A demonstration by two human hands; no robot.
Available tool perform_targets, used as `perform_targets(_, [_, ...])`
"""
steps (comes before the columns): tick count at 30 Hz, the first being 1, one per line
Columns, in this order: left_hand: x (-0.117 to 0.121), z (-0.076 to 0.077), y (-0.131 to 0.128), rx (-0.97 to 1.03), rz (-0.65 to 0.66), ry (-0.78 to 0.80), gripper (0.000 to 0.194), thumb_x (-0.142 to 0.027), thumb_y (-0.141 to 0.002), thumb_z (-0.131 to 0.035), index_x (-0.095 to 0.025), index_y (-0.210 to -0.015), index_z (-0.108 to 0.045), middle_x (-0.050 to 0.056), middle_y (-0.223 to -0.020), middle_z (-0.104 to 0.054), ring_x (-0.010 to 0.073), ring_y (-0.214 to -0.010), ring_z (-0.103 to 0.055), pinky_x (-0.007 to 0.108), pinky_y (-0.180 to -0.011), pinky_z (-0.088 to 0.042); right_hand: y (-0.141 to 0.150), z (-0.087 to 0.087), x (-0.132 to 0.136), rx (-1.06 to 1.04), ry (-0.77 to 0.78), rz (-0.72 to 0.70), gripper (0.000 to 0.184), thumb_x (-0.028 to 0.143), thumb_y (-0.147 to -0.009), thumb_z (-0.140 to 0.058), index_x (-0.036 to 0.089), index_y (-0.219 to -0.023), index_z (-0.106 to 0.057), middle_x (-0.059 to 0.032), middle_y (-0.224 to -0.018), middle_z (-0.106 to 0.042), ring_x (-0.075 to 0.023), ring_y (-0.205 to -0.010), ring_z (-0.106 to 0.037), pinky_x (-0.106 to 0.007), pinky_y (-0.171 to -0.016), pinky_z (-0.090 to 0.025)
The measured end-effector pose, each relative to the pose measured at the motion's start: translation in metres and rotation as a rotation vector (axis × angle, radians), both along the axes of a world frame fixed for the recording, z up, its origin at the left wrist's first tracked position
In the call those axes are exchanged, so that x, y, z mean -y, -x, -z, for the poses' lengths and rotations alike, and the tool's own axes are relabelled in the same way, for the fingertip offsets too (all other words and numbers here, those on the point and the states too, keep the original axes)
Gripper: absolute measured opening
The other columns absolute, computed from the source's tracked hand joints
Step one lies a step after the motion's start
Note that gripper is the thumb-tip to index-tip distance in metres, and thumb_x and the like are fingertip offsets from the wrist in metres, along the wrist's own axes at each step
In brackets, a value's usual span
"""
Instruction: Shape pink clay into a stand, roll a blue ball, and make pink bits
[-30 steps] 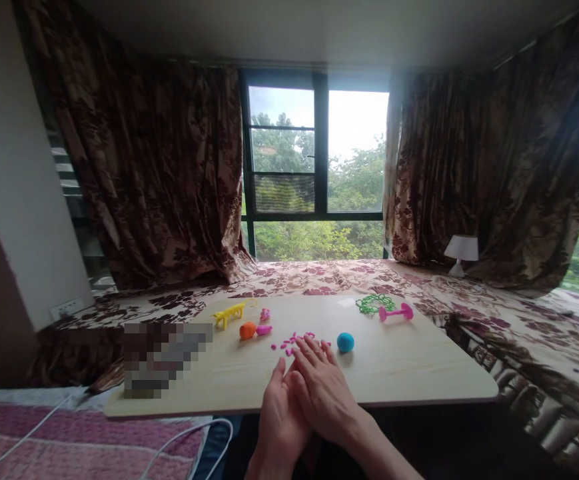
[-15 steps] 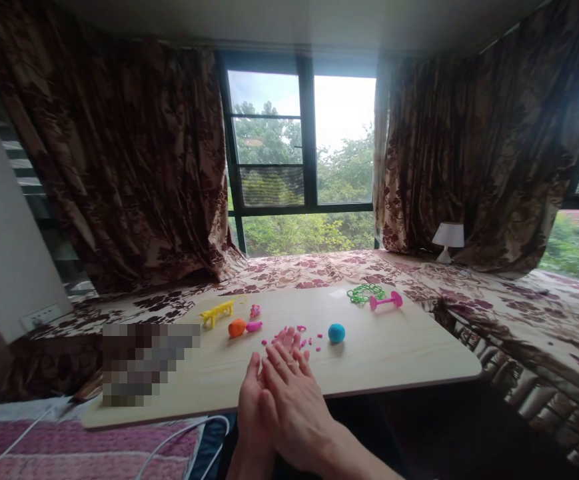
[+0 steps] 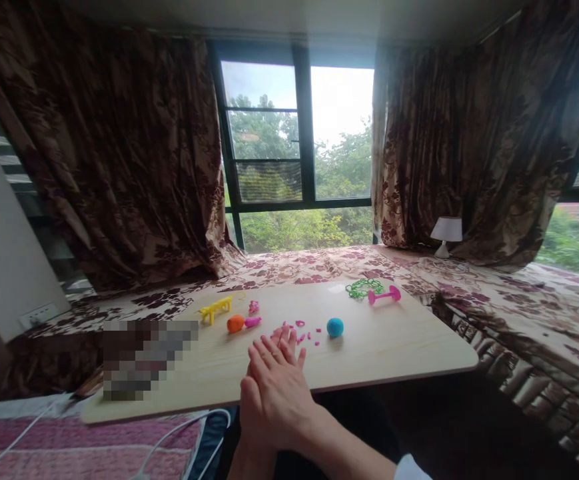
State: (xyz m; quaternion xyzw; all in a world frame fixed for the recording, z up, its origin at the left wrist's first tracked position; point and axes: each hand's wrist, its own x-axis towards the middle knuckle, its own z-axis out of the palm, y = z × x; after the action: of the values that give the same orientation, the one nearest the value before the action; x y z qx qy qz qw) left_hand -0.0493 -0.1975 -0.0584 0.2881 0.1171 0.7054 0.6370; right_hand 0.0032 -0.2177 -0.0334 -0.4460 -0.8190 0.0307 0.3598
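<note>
My right hand (image 3: 285, 390) lies across my left hand (image 3: 250, 403), palm against palm, at the table's near edge. The right fingers stretch forward over the left ones. Whatever is between the palms, if anything, is hidden. Just beyond the fingertips, several small pink clay bits (image 3: 309, 335) are scattered on the table. A blue clay ball (image 3: 335, 327) sits to their right. On the left, an orange clay lump (image 3: 235, 324) touches a longer pink piece (image 3: 253, 321). Behind these stand a small pink figure (image 3: 254, 306) and a yellow four-legged toy (image 3: 216, 309).
The pale wooden table (image 3: 394, 353) also bears a green chain-like string (image 3: 362, 288) and a pink dumbbell-shaped toy (image 3: 384, 296) at its far right. A blurred patch (image 3: 144, 360) covers the left end. A white lamp (image 3: 446, 233) stands on the window seat; a white cable (image 3: 184, 427) lies lower left.
My right hand has slid over the left and turned, now covering more of it, with its fingers spread further. The objects on the table keep their places; the view has shifted slightly.
</note>
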Motion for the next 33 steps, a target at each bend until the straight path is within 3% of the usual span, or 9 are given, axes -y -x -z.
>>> perform_targets(4, [-0.001, 0.001, 0.007, 0.025, 0.277, -0.008, 0.046, -0.044, -0.087, -0.028, -0.028, -0.128, -0.041, 0.003, -0.136, -0.042, 0.0167, -0.129, -0.029, 0.039, -0.108, -0.017, -0.006, -0.004, -0.014, -0.027, 0.060, 0.041, 0.047, 0.032, -0.092, -0.025, 0.014, -0.134, -0.034, -0.0058, -0.142, -0.028, -0.0203, -0.133, -0.016, -0.041, -0.108, -0.014])
perform_targets(8, [-0.009, 0.007, 0.022, 0.012, 0.157, -0.022, 0.043, -0.042, -0.087, -0.027, -0.032, -0.125, -0.045, -0.001, -0.135, -0.043, 0.0142, -0.131, -0.024, 0.037, -0.109, -0.013, -0.003, 0.008, -0.001, -0.011, 0.018, -0.058, 0.049, 0.036, -0.092, -0.027, 0.017, -0.137, -0.028, -0.0044, -0.145, -0.021, -0.0195, -0.133, -0.014, -0.040, -0.109, -0.013])
perform_targets(11, [-0.006, 0.006, 0.018, -0.058, 0.084, -0.012, 0.042, -0.041, -0.087, -0.025, -0.033, -0.122, -0.048, -0.003, -0.136, -0.042, 0.0144, -0.131, -0.024, 0.038, -0.109, -0.015, 0.000, 0.004, -0.004, -0.006, 0.013, -0.101, 0.049, 0.037, -0.092, -0.026, 0.016, -0.136, -0.030, -0.0051, -0.144, -0.025, -0.0190, -0.133, -0.015, -0.039, -0.109, -0.013])
perform_targets(17, [0.002, -0.011, 0.015, -0.060, 0.237, 0.020, 0.043, -0.042, -0.087, -0.027, -0.030, -0.123, -0.047, 0.002, -0.135, -0.043, 0.0182, -0.130, -0.028, 0.042, -0.108, -0.017, -0.006, -0.006, -0.017, -0.021, 0.063, 0.004, 0.047, 0.032, -0.092, -0.026, 0.014, -0.135, -0.032, -0.0062, -0.143, -0.026, -0.0200, -0.133, -0.015, -0.042, -0.108, -0.014])
perform_targets(21, [-0.003, -0.001, 0.017, -0.102, 0.076, -0.061, 0.043, -0.048, -0.085, -0.026, -0.036, -0.121, -0.048, -0.003, -0.134, -0.044, 0.0164, -0.131, -0.023, 0.040, -0.107, -0.022, 0.001, 0.006, -0.002, 0.016, 0.009, -0.097, 0.049, 0.036, -0.090, -0.033, 0.018, -0.135, -0.031, -0.0048, -0.144, -0.025, -0.0198, -0.133, -0.015, -0.039, -0.108, -0.012])
perform_targets(25, [0.002, 0.001, 0.007, -0.106, 0.164, -0.068, 0.049, -0.051, -0.084, -0.026, -0.031, -0.124, -0.045, 0.002, -0.136, -0.042, 0.0202, -0.130, -0.027, 0.042, -0.107, -0.020, 0.000, 0.001, -0.022, -0.058, 0.121, -0.030, 0.043, 0.034, -0.092, -0.026, 0.018, -0.128, -0.043, -0.0056, -0.140, -0.033, -0.0190, -0.133, -0.015, -0.041, -0.108, -0.006])
perform_targets(28, [0.000, -0.002, 0.004, 0.059, 0.268, 0.049, 0.052, -0.050, -0.085, -0.028, -0.024, -0.127, -0.043, 0.009, -0.134, -0.044, 0.0245, -0.127, -0.032, 0.046, -0.106, -0.021, -0.009, 0.000, -0.047, -0.383, 0.323, -0.059, 0.039, 0.037, -0.090, -0.034, 0.018, -0.119, -0.053, -0.0062, -0.139, -0.035, -0.0195, -0.134, -0.011, -0.042, -0.107, 0.001])
perform_targets(30, [-0.006, 0.000, 0.007, 0.150, 0.240, 0.205, 0.049, -0.043, -0.087, -0.026, -0.019, -0.126, -0.043, 0.014, -0.128, -0.050, 0.0253, -0.122, -0.040, 0.046, -0.102, -0.029, -0.013, 0.003, -0.059, -0.586, 0.461, -0.128, 0.041, 0.042, -0.089, -0.034, 0.018, -0.113, -0.057, -0.0077, -0.133, -0.043, -0.0212, -0.132, -0.019, -0.042, -0.107, -0.006])
perform_targets(33, [-0.016, 0.009, 0.014, 0.126, 0.130, 0.363, 0.045, -0.030, -0.090, -0.020, -0.008, -0.120, -0.047, 0.020, -0.112, -0.059, 0.0249, -0.112, -0.052, 0.043, -0.093, -0.043, -0.015, 0.007, -0.068, -0.698, 0.567, -0.197, 0.058, 0.050, -0.090, -0.017, 0.016, -0.117, -0.055, -0.0104, -0.122, -0.055, -0.0221, -0.119, -0.044, -0.039, -0.098, -0.030])
